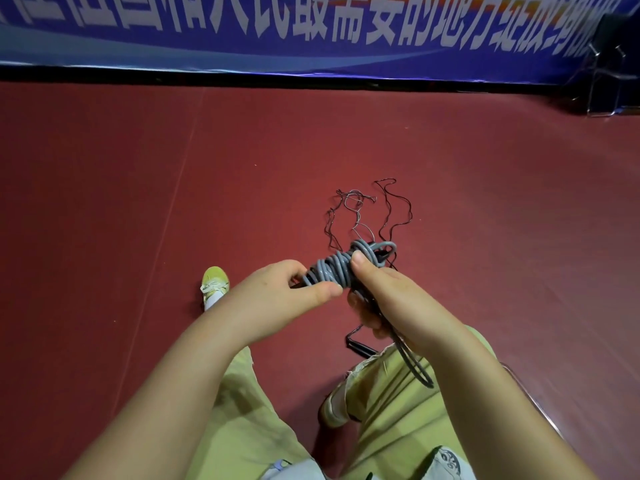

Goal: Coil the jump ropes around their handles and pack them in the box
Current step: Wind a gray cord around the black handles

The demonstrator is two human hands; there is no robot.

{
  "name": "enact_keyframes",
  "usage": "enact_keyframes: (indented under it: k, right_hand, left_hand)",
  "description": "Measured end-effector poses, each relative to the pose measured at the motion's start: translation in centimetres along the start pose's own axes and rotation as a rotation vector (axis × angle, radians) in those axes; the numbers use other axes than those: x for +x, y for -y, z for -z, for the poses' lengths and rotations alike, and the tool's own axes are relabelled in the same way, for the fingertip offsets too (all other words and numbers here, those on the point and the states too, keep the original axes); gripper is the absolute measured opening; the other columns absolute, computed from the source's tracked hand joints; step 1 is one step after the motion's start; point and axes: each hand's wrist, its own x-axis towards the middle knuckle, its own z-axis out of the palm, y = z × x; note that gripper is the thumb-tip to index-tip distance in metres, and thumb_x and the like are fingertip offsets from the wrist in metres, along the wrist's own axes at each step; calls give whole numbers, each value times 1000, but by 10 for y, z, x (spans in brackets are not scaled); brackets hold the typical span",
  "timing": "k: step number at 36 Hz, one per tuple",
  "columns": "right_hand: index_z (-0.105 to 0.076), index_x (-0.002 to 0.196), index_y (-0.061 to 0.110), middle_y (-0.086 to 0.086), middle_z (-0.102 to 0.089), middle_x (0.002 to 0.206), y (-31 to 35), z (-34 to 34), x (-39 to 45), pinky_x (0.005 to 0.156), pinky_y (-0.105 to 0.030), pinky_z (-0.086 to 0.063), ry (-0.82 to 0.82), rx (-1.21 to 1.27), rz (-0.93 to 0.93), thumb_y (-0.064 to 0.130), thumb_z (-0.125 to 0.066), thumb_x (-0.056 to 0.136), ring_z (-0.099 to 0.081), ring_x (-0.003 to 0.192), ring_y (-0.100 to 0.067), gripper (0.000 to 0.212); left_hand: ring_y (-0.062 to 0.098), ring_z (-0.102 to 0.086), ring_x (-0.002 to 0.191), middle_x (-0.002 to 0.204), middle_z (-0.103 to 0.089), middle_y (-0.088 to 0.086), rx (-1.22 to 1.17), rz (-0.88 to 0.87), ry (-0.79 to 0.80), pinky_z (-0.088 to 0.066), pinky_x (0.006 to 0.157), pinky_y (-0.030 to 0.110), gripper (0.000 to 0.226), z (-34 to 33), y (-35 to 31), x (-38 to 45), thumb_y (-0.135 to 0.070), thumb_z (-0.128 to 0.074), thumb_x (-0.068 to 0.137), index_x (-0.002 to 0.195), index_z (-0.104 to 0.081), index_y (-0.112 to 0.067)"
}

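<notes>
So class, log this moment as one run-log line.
left hand: grips grey plastic jump rope coil | right hand: pinches coil, loose loop hanging | box: unseen

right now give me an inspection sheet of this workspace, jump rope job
surface: dark red floor, seams running across it
job's things: grey jump rope mostly coiled into a bundle, one loop of it still hanging loose over the right thigh; thin dark ropes lie uncoiled on the floor beyond; a black handle lies on the floor below the hands; no box in view
clutter: nothing seen
hands: left hand pinches the bundle's near end; right hand grips the bundle, thumb on top
cables: nothing seen apart from the ropes
surroundings: blue banner with white characters along the far edge; dark metal-framed object at top right; person's yellow-green shoe and khaki shorts
</notes>
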Motion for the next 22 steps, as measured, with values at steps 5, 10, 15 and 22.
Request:
enact_keyframes:
  k: [5,10,15,22]
  right_hand:
    - [-49,65,21,7,-42,51,2,-1,0,49,-27,-28,-20,-23,15,56,-35,97,-33,46,-11,50]
    - [-47,65,21,-4,-40,60,1,0,2,45,-25,-23,-37,5,69,53,-37,98,-28,44,-10,47]
    - [-59,79,14,3,-58,58,1,2,3,50,-27,-38,-19,27,2,55,-36,97,-48,49,-14,50]
    - [-64,102,12,-2,-69,78,0,3,8,66,-33,-49,-2,2,-68,63,-35,94,-64,63,-16,59]
  left_hand:
    - [3,-49,79,81,-53,-13,136,-32,14,-42,72,31,45,-2,-3,-4,-73,-42,73,91,-56,-33]
    - [9,-54,102,104,-60,-15,101,-58,81,-44,92,36,52,-3,0,-5,-77,-31,77,111,-52,-43]
    - [7,-52,102,107,-60,-15,136,-110,-34,-44,88,32,40,-3,-7,-8,-60,-48,82,118,-52,-42]
    - [14,-50,114,119,-53,-11,337,-110,-144,-41,95,37,54,-2,-9,-8,-64,-56,77,122,-46,-35]
